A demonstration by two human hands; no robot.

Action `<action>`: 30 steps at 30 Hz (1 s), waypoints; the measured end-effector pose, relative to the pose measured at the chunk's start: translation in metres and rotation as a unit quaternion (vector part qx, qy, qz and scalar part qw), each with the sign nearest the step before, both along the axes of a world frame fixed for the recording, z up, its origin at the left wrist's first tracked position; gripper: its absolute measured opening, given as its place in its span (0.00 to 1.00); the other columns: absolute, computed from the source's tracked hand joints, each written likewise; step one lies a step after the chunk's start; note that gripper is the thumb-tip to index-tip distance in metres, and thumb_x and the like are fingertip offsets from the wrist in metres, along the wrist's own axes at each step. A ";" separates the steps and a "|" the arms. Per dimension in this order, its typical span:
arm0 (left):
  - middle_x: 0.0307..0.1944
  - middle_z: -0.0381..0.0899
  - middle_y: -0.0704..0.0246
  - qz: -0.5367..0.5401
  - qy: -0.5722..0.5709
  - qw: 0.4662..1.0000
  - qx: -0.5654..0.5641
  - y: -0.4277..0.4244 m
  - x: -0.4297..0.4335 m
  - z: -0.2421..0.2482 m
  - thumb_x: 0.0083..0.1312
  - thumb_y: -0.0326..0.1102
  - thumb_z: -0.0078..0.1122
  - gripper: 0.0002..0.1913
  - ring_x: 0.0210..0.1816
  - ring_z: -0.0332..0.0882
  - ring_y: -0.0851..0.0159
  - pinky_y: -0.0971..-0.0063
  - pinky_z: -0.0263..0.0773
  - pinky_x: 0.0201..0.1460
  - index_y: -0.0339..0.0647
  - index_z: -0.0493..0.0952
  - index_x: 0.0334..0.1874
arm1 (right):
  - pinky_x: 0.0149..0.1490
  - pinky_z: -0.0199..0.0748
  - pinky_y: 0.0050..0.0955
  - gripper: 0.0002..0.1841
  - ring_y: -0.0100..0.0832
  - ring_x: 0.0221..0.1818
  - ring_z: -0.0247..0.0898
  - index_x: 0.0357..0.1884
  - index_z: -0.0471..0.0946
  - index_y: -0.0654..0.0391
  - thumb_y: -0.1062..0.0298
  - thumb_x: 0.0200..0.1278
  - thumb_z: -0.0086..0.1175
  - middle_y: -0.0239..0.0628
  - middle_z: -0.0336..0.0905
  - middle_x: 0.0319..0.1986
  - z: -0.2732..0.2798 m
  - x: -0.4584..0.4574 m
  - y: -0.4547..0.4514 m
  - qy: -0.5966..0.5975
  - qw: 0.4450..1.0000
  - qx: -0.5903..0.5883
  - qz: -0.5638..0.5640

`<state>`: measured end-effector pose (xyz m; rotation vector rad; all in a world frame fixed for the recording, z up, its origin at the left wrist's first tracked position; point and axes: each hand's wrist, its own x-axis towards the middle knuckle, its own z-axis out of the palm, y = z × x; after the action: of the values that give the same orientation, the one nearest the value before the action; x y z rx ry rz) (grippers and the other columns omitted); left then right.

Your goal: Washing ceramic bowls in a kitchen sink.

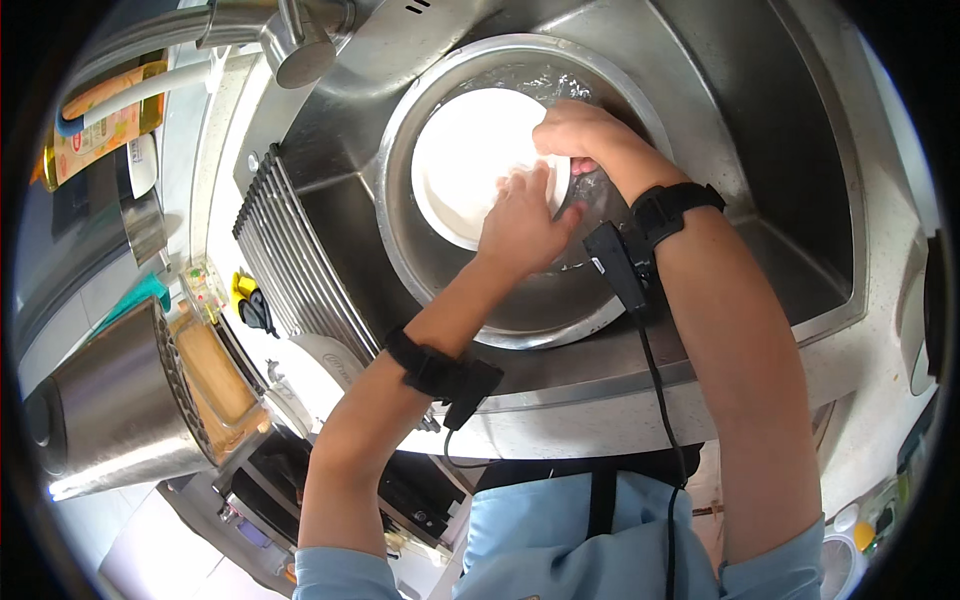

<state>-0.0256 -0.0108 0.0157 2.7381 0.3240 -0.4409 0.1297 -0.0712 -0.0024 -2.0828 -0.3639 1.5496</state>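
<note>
A round white dish [465, 165] is tilted inside a metal basin [394, 247] that holds water [540, 79]. My right hand [577, 135] grips the dish at its right rim, with the thumb side over the edge and some fingertips showing below it. The fingers of my left hand [525, 229] lie on the dish's inner face near the lower right, and its thumb is spread away over the water. Glare washes out much of the dish's surface.
The basin stands in a stainless steel sink [772, 172]. Left of it, a roll-up drying rack [300, 247] spans the sink's edge. A faucet [300, 56] reaches in at upper left. Yellow-and-black scissors [251, 300] and a white dish [322, 375] lie on the counter. Cables hang from both wrist straps.
</note>
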 end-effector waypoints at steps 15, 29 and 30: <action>0.53 0.74 0.53 -0.041 0.003 0.998 0.048 0.008 -0.002 0.008 0.49 0.37 0.66 0.29 0.48 0.77 0.54 0.64 0.72 0.52 0.39 0.71 0.55 | 0.57 0.72 0.34 0.18 0.44 0.54 0.73 0.44 0.80 0.61 0.65 0.52 0.51 0.50 0.76 0.48 -0.020 -0.008 0.012 -0.173 0.981 0.055 -0.074; 0.48 0.77 0.60 -0.070 0.199 0.977 -0.026 0.021 -0.009 0.029 0.48 0.33 0.64 0.21 0.45 0.78 0.52 0.60 0.73 0.45 0.37 0.73 0.46 | 0.55 0.72 0.35 0.16 0.46 0.50 0.74 0.42 0.81 0.60 0.68 0.50 0.53 0.51 0.78 0.44 -0.019 -0.004 0.003 -0.215 0.973 0.068 -0.040; 0.48 0.77 0.60 -0.067 0.199 0.977 -0.028 0.020 -0.012 0.025 0.48 0.33 0.64 0.21 0.45 0.78 0.52 0.60 0.73 0.45 0.37 0.73 0.46 | 0.55 0.72 0.35 0.16 0.46 0.50 0.74 0.42 0.81 0.60 0.68 0.50 0.53 0.51 0.78 0.44 -0.016 -0.004 0.004 -0.215 0.974 0.068 -0.037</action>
<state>-0.0377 0.0088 0.0403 2.6109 0.2198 -1.0239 0.1253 -0.0669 -0.0187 -2.2823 -0.5221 0.9923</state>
